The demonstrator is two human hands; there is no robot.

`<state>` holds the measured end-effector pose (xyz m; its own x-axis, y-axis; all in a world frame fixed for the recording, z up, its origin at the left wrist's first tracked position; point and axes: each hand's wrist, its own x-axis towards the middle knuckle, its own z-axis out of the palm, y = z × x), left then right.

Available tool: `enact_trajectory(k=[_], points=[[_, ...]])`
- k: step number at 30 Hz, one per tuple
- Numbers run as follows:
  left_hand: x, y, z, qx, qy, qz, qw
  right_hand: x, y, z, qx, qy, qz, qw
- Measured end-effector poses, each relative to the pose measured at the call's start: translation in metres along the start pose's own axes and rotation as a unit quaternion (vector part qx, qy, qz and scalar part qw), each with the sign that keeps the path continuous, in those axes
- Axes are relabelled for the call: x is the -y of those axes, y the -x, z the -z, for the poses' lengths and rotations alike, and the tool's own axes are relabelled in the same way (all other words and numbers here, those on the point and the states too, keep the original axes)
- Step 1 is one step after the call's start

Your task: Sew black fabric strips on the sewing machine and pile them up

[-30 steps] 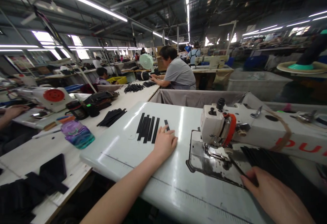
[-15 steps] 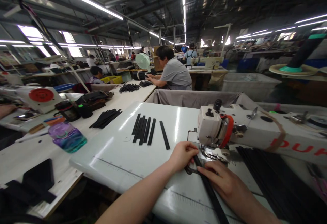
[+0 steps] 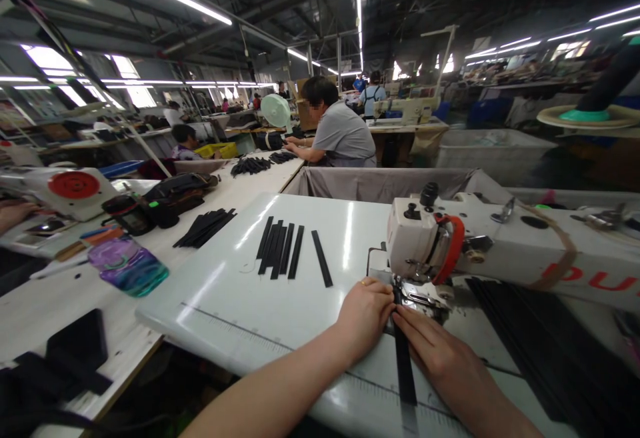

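Observation:
A long black strip (image 3: 404, 368) lies on the white sewing table (image 3: 240, 298) and runs up under the presser foot of the white sewing machine (image 3: 500, 251). My left hand (image 3: 365, 315), fingers curled, presses the strip's left side just before the needle. My right hand (image 3: 435, 351) lies with its fingers flat along the strip's right edge. Several finished black strips (image 3: 280, 251) lie side by side further back on the table, with one strip (image 3: 321, 267) apart from them.
A pile of black strips (image 3: 540, 331) sits right of the machine. A tinted water bottle (image 3: 127, 265), black bags (image 3: 175, 195) and more strips (image 3: 205, 225) lie on the left bench. A person in grey (image 3: 337, 135) works beyond a grey cloth bin (image 3: 380, 188).
My left hand left the laid-out strips and came to the needle. My right hand brought a black strip from the right and set it straight under the presser foot.

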<state>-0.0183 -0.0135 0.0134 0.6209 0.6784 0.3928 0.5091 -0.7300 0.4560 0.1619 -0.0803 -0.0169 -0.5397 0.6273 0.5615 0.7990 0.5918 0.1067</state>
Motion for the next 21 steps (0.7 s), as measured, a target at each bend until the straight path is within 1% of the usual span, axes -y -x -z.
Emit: enact_trajectory(k=[5, 9, 14, 21], points=[[0.000, 0.001, -0.004, 0.000, -0.013, 0.004, 1.000, 0.001, 0.001, -0.002, 0.005, -0.021, -0.021, 1.000], [0.000, 0.001, -0.006, -0.007, -0.011, 0.004, 1.000, 0.001, 0.000, -0.002, -0.002, -0.017, -0.017, 1.000], [-0.003, 0.000, -0.005, 0.008, -0.035, 0.012, 0.999, 0.001, -0.005, 0.003, 0.004, -0.007, -0.010, 1.000], [-0.005, -0.003, -0.004, 0.021, -0.062, 0.009, 0.998, 0.002, -0.012, 0.009, 0.012, -0.006, -0.025, 1.000]])
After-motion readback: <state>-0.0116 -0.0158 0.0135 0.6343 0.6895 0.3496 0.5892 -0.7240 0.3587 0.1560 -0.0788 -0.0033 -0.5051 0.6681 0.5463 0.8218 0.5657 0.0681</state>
